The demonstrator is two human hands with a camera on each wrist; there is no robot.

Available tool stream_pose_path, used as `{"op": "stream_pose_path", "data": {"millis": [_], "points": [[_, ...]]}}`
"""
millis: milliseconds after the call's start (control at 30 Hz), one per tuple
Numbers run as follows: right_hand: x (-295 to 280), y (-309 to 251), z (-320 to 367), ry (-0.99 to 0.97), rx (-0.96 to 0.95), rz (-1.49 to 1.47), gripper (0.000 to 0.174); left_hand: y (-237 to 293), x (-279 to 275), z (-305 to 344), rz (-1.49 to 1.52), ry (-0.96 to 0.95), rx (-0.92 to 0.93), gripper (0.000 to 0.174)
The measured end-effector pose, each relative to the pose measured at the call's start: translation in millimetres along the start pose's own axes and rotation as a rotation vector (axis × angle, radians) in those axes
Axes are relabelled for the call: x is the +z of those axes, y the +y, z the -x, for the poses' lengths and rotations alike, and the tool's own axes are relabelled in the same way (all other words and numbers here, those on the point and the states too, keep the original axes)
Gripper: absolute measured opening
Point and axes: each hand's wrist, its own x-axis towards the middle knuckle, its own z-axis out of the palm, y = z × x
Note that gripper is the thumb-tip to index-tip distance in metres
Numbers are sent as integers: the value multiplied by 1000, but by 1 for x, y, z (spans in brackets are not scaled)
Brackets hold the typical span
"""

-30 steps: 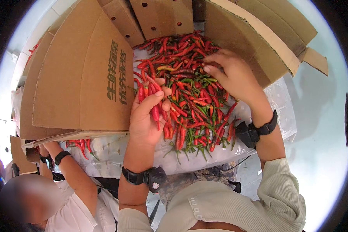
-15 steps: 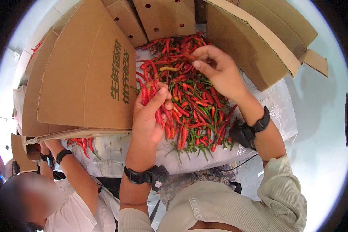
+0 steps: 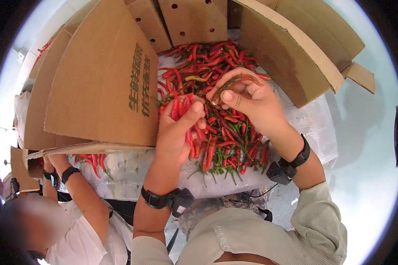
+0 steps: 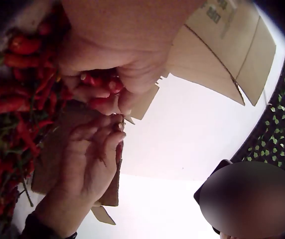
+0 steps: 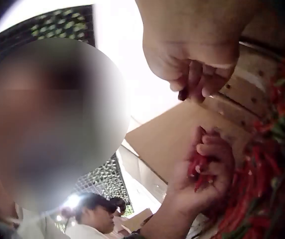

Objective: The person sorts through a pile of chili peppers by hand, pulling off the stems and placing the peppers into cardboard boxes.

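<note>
A small bunch of red chili peppers [image 3: 176,108] lies in my left hand [image 3: 179,128], the thumb pressed over them. Just to the right, my right hand [image 3: 258,106] pinches a dark brownish-red, curved chili pepper [image 3: 241,80] between thumb and fingers, its end close to the left fingertips. Below both hands spreads a pile of red chili peppers [image 3: 227,143], many with green stems and one yellowish. In the right wrist view, the bunch [image 5: 198,167] shows in the left palm, while only a dark end of the other chili pepper [image 5: 183,94] pokes from the right fingers.
Cardboard walls flank the pile: a printed box [image 3: 101,84] on the left, a panel with holes [image 3: 192,22] behind, an open-flapped box [image 3: 287,57] on the right. A pale plastic cover [image 3: 124,176] lies beneath. At lower left sits another person [image 3: 82,229] near more chili peppers [image 3: 94,163].
My right hand has picked the dark chili pepper from the pile and brought it back toward my left hand. The left hand keeps its bunch, shifting slightly right.
</note>
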Motion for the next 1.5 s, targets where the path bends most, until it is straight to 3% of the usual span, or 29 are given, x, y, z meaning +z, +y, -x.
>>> {"op": "stream_pose_path", "data": {"millis": [33,133,200,300,400,433,467,567,633,700,733,767,900,1000,1100,1200,1333,1433,1500], "points": [[1,-8,5,27,9,50,24,-1,-1,0,4,26,-2,17],[5,-51,37,458,-536,358,24,-3,-13,-8,152,-42,18,16],[-16,-92,59,771,-725,587,28,2,-16,-8,185,-11,-11,17],[-92,-163,60,989,-808,1331,32,6,-17,-6,261,-7,-35,19],[-158,-195,14,891,-605,1633,27,4,-19,-8,272,-25,-23,18],[-173,-193,7,739,-282,1681,29,2,-20,-8,305,-41,-37,18],[-182,-186,6,580,35,1694,31,1,-21,-10,334,-58,-48,18],[-106,-154,14,840,-407,1607,23,4,-18,-11,375,-2,-53,18],[-49,-130,38,950,-388,1242,18,4,-17,-11,380,57,-34,18],[-20,-100,61,461,-486,1283,12,4,-17,-12,360,88,-9,17],[-4,-93,59,234,-404,1397,10,3,-20,-14,362,31,-16,15],[0,-78,55,116,-201,1282,15,2,-24,-15,361,-24,-23,13],[-45,-4,19,127,-160,1431,18,2,-28,-13,295,-82,-60,8],[-63,9,-1,-135,105,1117,19,2,-24,-12,290,-56,-70,7],[-64,23,-5,67,-3,871,20,6,-23,-12,405,-83,-179,8],[-63,23,-5,264,122,413,20,3,-24,-13,488,-133,-248,9],[-54,16,-1,226,259,169,17,1,-22,-13,448,-133,-252,9],[-55,27,-2,242,118,406,19,2,-21,-12,424,-105,-244,10],[-50,25,-2,327,-86,795,22,3,-21,-12,436,-98,-232,11]]}}
